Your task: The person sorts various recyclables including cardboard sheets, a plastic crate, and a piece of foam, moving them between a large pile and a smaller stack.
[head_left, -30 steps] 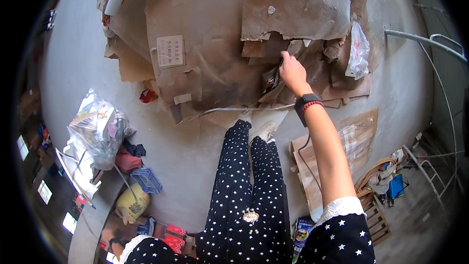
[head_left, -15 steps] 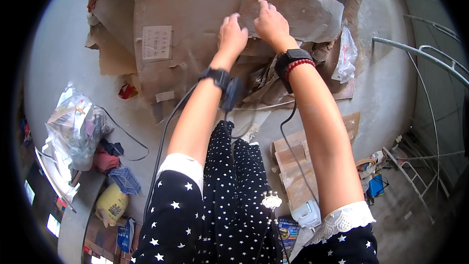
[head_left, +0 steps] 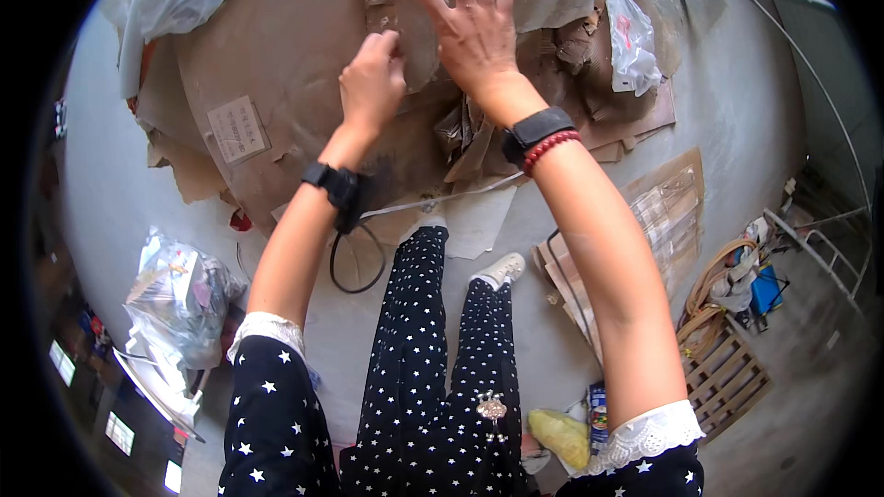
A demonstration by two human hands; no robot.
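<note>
a torn cardboard piece (head_left: 414, 46) sits on top of the cardboard pile (head_left: 295, 64) on the floor (head_left: 737, 129), its long axis running away from the person, upper end toward the top of the view. the left hand (head_left: 371, 83) has its fingers clenched on the piece's lower left edge. the right hand (head_left: 471, 26) lies flat on the piece, fingers spread and released, pointing away. both arms reach forward, each with a black wristband; the right also wears a red bead bracelet (head_left: 551, 149). a white plastic bag (head_left: 632, 37) lies right of the pile, a stuffed clear bag (head_left: 180, 290) at the lower left, a wooden pallet (head_left: 727, 373) at the lower right. a black cable (head_left: 354, 267) loops by the legs.
</note>
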